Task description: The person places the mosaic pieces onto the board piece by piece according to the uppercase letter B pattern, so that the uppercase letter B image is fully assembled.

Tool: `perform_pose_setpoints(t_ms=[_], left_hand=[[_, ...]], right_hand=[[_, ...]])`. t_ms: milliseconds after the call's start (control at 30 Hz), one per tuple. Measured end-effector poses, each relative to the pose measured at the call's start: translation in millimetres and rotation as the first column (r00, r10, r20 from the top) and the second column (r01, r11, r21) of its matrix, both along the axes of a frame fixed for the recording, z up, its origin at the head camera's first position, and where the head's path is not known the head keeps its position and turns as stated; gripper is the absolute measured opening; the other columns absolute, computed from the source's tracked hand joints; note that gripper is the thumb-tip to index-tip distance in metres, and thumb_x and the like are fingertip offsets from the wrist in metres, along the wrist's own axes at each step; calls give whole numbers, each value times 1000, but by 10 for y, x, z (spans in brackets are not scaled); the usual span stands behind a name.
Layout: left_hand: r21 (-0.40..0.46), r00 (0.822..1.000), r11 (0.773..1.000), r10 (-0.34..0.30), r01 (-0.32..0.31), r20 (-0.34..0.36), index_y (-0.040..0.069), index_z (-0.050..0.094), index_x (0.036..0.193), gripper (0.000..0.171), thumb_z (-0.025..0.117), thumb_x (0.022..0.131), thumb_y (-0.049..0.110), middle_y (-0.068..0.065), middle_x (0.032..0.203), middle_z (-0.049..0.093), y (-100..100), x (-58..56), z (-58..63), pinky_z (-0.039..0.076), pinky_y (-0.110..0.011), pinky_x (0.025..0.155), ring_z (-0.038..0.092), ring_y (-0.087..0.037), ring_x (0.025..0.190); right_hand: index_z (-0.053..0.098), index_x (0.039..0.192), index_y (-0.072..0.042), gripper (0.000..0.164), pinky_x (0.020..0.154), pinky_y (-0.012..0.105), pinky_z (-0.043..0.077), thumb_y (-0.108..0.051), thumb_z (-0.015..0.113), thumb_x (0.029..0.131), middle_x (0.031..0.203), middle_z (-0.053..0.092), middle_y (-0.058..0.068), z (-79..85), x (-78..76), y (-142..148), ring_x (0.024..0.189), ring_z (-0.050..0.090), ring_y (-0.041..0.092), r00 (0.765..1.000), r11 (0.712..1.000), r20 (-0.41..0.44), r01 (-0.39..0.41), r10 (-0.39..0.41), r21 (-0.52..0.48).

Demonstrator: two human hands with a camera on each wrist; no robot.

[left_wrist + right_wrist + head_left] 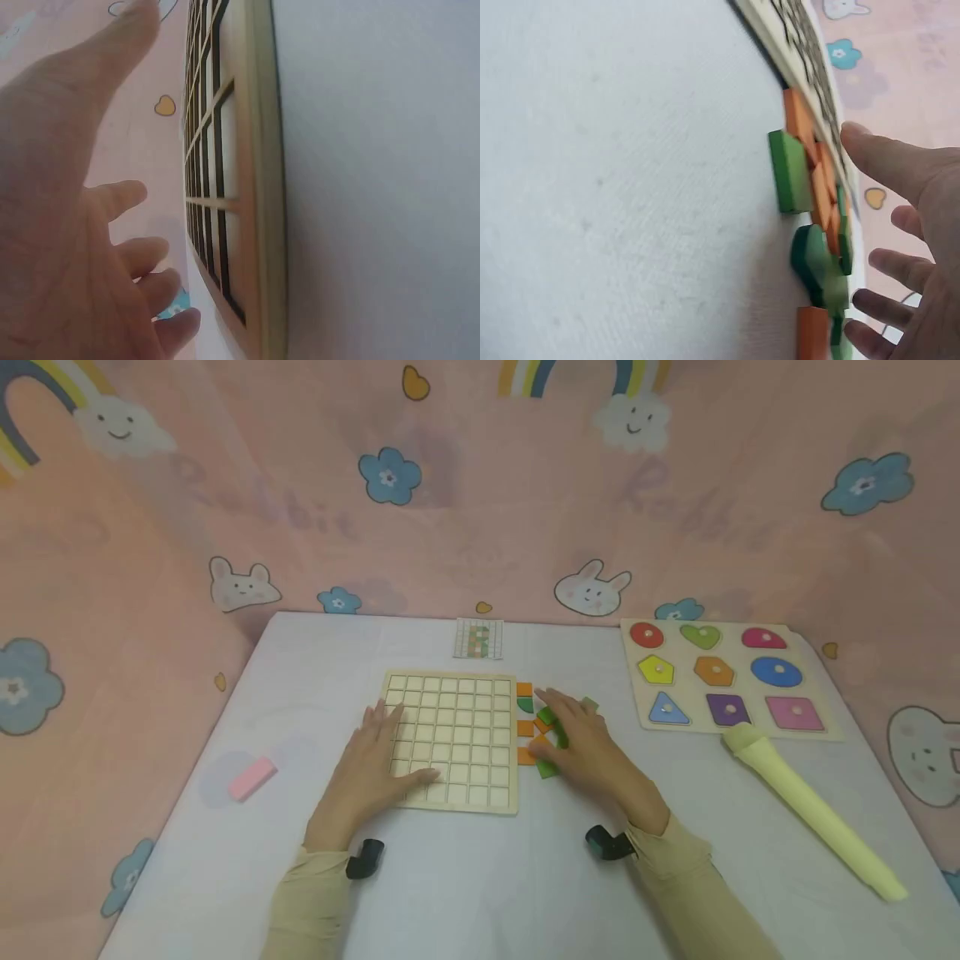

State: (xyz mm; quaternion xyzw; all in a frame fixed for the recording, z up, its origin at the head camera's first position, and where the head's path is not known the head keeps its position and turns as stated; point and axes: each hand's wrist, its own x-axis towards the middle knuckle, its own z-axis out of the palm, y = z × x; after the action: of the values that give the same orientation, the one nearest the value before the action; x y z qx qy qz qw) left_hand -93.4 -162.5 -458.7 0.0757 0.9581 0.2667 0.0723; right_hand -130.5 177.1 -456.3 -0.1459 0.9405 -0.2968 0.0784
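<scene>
A square wooden grid board (461, 735) lies on the table, its squares bare in the head view. My left hand (367, 768) is spread over the board's left side, thumb pointing right across the lower squares; whether it touches the wood I cannot tell. Over a loose pile beside the board's right edge hovers my right hand (588, 747), fingers apart and holding nothing. The pile has several orange blocks (525, 727) and green blocks (787, 172), some hidden under that hand in the head view. In the left wrist view the board's edge (266, 180) stands close to the fingers.
Behind the board lies a small pattern card (478, 639). A shape puzzle board with knobs (675, 693) sits at the back right, a pale yellow stick (817, 810) in front of it. To the left is a pink block (252, 778).
</scene>
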Motion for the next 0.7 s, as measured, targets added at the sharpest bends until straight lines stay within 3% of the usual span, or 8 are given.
perform_pose_setpoints(t_ms=[133, 233, 467, 700], left_hand=[[18, 999, 1000, 5, -6, 54, 13, 15, 172, 129, 83, 78, 70, -20, 179, 5, -82, 33, -21, 11, -59, 137, 3, -42, 167], [10, 997, 1000, -3, 2, 80, 8, 13, 171, 137, 87, 74, 69, -21, 179, 4, -122, 54, -53, 9, -58, 137, 2, -42, 167], [-19, 994, 1000, -11, 13, 107, -7, 6, 167, 151, 92, 68, 67, -23, 178, -2, -148, 71, -113, 6, -55, 137, -2, -40, 167], [-1, 993, 1000, -4, 4, 114, -7, 1, 167, 153, 94, 68, 63, -22, 178, -5, -140, 87, -101, 4, -55, 138, -4, -39, 167]], right_hand=[[37, 164, -9, 80, 110, 65, 40, -33, 76, 99, 167, 41, 20, -60, -122, -23, 134, 41, 45, 1000, 1000, -18, -20, 20, -22], [38, 164, -7, 76, 101, 56, 43, -32, 74, 101, 164, 45, 21, -96, -220, -42, 124, 43, 40, 1000, 1000, -22, -7, 7, -21], [36, 165, -5, 74, 106, 59, 46, -31, 69, 104, 160, 44, 25, -140, -430, -86, 129, 41, 42, 1000, 1000, -3, 9, -9, -23], [48, 158, -4, 59, 110, 61, 46, -22, 67, 105, 153, 46, 26, -196, -556, -149, 131, 44, 46, 999, 998, -36, 24, -27, -63]])
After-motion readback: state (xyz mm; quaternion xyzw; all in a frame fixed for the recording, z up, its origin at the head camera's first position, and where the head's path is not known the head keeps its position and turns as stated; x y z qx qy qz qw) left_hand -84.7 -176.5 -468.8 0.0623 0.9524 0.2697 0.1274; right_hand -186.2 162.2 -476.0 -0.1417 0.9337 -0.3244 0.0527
